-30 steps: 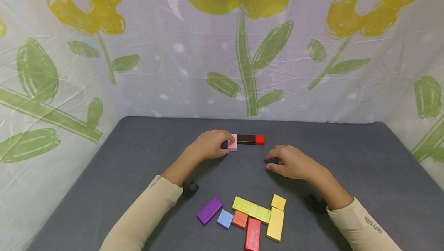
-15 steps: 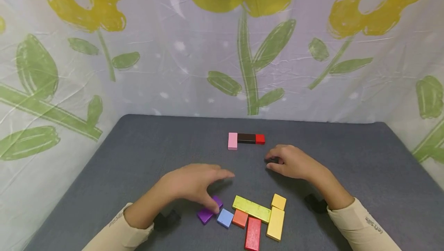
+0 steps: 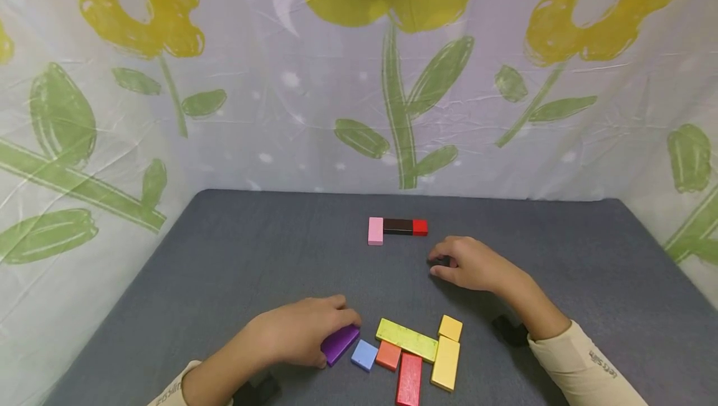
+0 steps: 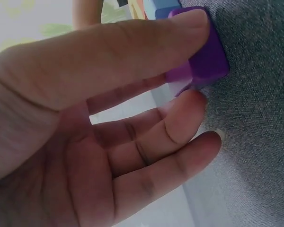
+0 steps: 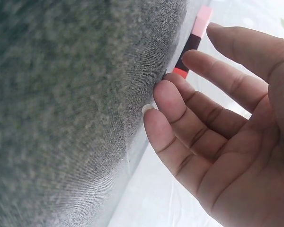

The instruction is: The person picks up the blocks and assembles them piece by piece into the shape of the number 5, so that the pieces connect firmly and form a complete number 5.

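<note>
My left hand (image 3: 297,331) pinches a purple block (image 3: 339,345) at the near left of the group, thumb on one side and fingers on the other. In the left wrist view the thumb lies against the purple block (image 4: 209,59), which rests on the cloth. A small blue block (image 3: 364,355) lies just right of it. My right hand (image 3: 473,264) rests on the table with loosely bent fingers and holds nothing. Beyond it a pink block (image 3: 376,231), a black block (image 3: 398,226) and a small bright red block (image 3: 420,227) form a row, end to end.
Right of the blue block lie an orange block (image 3: 388,355), a yellow-green block (image 3: 406,339), a red block (image 3: 409,380), a long yellow block (image 3: 445,363) and a small yellow block (image 3: 450,327). The grey table (image 3: 252,237) ends at a flowered curtain (image 3: 269,113).
My left hand has left the pink block, come back toward the near side and taken hold of the purple block. The right hand has stayed where it was.
</note>
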Tool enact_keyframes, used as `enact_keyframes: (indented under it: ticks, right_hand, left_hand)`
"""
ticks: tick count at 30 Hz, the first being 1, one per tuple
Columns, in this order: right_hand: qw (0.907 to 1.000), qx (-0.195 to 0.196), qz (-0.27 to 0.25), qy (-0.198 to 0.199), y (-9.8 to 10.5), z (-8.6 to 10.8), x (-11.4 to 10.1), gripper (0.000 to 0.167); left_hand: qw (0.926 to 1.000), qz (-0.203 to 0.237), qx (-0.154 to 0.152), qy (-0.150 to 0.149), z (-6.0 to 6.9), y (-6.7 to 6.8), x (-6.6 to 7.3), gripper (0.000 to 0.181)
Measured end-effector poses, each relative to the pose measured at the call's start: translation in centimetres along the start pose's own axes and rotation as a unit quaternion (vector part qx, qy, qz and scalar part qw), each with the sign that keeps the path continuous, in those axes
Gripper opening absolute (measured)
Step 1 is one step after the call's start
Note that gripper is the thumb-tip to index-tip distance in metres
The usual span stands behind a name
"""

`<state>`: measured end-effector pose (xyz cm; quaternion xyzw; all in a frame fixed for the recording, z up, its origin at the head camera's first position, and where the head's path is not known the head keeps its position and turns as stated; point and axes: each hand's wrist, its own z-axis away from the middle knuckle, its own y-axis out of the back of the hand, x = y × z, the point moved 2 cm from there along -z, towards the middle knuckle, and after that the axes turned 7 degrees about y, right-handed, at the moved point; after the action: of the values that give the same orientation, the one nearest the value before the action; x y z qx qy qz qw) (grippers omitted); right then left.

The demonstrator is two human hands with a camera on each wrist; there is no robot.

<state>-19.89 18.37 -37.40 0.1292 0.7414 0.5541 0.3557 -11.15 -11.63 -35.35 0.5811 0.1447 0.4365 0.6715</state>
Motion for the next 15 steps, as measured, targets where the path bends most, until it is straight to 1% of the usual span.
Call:
enact_keyframes:
  ticks: [3, 7, 10, 13, 15]
  right_hand:
    - [1.0000, 0.000, -0.002, -0.002, 0.02, -0.01, -0.06, 0.020]
    - [1.0000, 0.000, 0.000, -0.001, 0.06, -0.02, -0.10, 0.019]
    - [1.0000, 0.002, 0.004, 0.004, 0.03, -0.01, -0.06, 0.016]
    - [0.9999, 0.004, 0.008, 0.008, 0.00, 0.02, -0.01, 0.012]
    - [0.9999, 0.006, 0.008, 0.010, -0.01, 0.03, 0.01, 0.011]
  left_hand:
    - [0.9998, -0.018, 0.012, -0.004, -0.13, 0.05, -0.04, 0.060]
    - [0.9990, -0.041, 0.017, -0.003, -0.42, 0.03, -0.10, 0.060]
    - [0.9981, -0.056, 0.026, -0.009, -0.59, -0.11, -0.07, 0.061]
    - [0.9965, -0.068, 0.046, -0.018, -0.77, -0.30, -0.06, 0.059]
    - [0.9957, -0.070, 0.059, -0.014, -0.92, -0.44, -0.08, 0.057]
